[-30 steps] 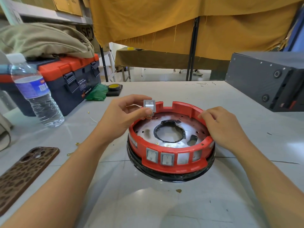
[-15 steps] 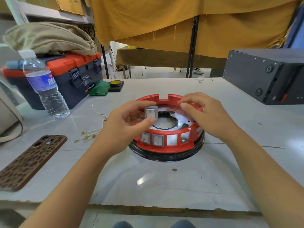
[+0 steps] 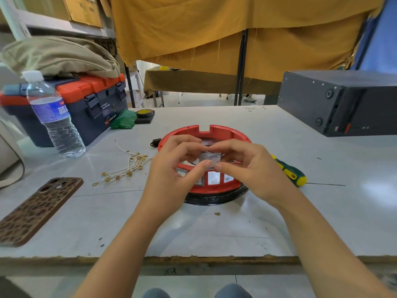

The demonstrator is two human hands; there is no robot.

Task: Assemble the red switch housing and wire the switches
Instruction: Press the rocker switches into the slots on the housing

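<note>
Both my hands, left [image 3: 171, 168] and right [image 3: 247, 168], pinch a small grey switch [image 3: 210, 158] with curled fingers above the red housing [image 3: 217, 132].

Bright, even daylight fills the room. The pale counter [image 3: 268, 211] throws back soft white glare, strongest on the far right and just in front of the hands [image 3: 171, 166], whose shadows beneath are faint and blurred. Straight lines bow toward the picture's edges from the wide lens. The water bottle [image 3: 53, 117] at left looks slightly smeared; the fingertips are soft.
</note>
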